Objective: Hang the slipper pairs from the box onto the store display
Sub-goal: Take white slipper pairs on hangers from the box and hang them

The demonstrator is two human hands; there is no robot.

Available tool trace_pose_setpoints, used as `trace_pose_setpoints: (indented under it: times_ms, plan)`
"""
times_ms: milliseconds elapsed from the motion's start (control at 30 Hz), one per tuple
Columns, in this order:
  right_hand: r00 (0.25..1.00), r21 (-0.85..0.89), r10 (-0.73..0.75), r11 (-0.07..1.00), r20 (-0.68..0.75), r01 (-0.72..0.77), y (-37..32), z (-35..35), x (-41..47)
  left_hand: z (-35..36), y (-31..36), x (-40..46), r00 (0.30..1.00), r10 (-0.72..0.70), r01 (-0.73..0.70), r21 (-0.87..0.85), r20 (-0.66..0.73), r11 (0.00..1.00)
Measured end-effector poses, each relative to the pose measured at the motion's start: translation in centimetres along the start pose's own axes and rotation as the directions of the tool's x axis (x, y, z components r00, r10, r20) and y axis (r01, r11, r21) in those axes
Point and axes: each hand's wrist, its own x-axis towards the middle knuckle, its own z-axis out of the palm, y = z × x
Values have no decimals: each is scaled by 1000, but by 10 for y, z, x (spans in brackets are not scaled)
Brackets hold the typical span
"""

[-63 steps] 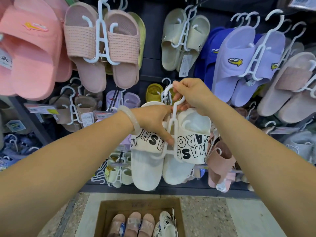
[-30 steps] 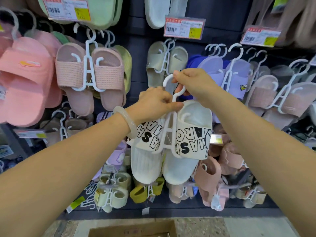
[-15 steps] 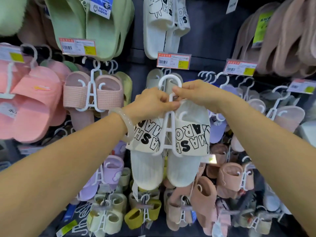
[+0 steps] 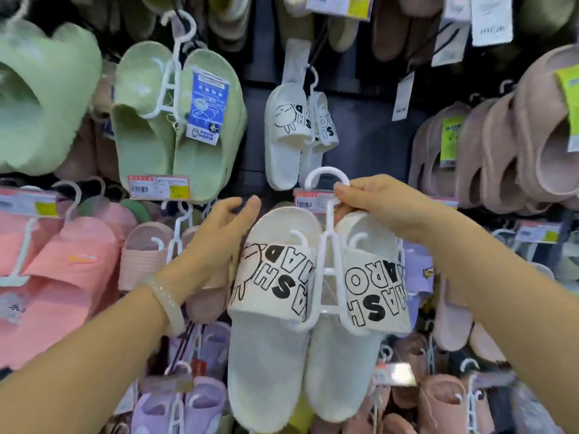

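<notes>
**White pair held up in front of the display, not yet on a peg**

Head view: The right hand (image 4: 380,205) pinches the white plastic hanger (image 4: 326,245) just below its hook, with thumb and fingers closed on the stem. From this hanger hangs the white slipper pair (image 4: 313,308) with black letters on the straps, toes pointing down. The left hand (image 4: 219,242) is beside the left slipper of the pair, fingers relaxed and a little spread; it seems to touch the slipper's edge or to be just off it, and I cannot tell which. It grips nothing. A pale bracelet (image 4: 167,305) is on the left wrist.

The hook of the hanger is free in the air, just beside a red and white price label (image 4: 310,200). Directly above hangs a matching white pair (image 4: 297,133) with the same kind of print, between the green slippers (image 4: 175,120) and the brown fluffy slippers (image 4: 517,136).

My judgement: the step in hand is the hanging itself. The next move calls for lifting the hook over a peg and lowering it onto it. The peg behind the label is not visible, so the hook must be aimed carefully.
</notes>
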Motion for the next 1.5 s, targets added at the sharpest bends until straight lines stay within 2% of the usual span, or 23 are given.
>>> trace_pose_setpoints:
  times_ms: [67,133,167,300,467,533,600,700,800,900,1067,1167,1267,1400,1500]
  plan:
    - [999,4,-2,1000,-41,2,-12,-5,5,-7,-2,1,981,-135,146,-66,139,987]
    - [998,-23,-11,1000,-68,10,-23,-9,10,-7,-1,1,955,-190,223,-129,229,966]
    - [997,-54,-15,998,-77,11,-28,-11,12,-6,3,1,953,-173,217,-163,250,962]
    - [994,-99,-5,995,-105,-5,-41,-22,19,2,26,6,965,-49,79,-108,256,991]
    - [991,-144,-25,990,-134,5,-49,-38,20,8,38,19,970,-14,33,-74,241,997]
    - [990,-159,-44,987,-136,22,-51,-44,23,11,39,23,967,0,29,-112,255,993]
    - [987,-145,-53,989,-150,31,-50,-51,28,11,36,25,946,16,44,-176,324,983]
    - [987,-176,-56,984,-149,29,-44,-63,39,13,27,27,895,46,23,-151,443,988]
    - [992,-267,-7,963,-127,-28,-38,-76,51,20,25,32,896,55,-20,-83,440,996]
    - [990,-410,35,907,-140,-90,-35,-90,64,29,28,38,925,82,-76,-29,372,997]
    - [982,-586,4,802,-190,-117,-29,-103,77,41,33,44,933,108,-127,32,343,991]
    - [983,-568,10,815,-185,-116,-22,-107,87,43,31,44,928,113,-136,42,354,990]
    - [994,-513,27,855,-102,-76,-18,-110,94,42,33,41,919,111,-133,31,377,991]
    - [997,-272,-61,959,52,73,-24,-115,97,34,40,42,923,100,-124,41,371,991]
    - [988,-251,-140,956,62,151,-33,-118,104,26,53,46,910,139,-179,67,391,982]
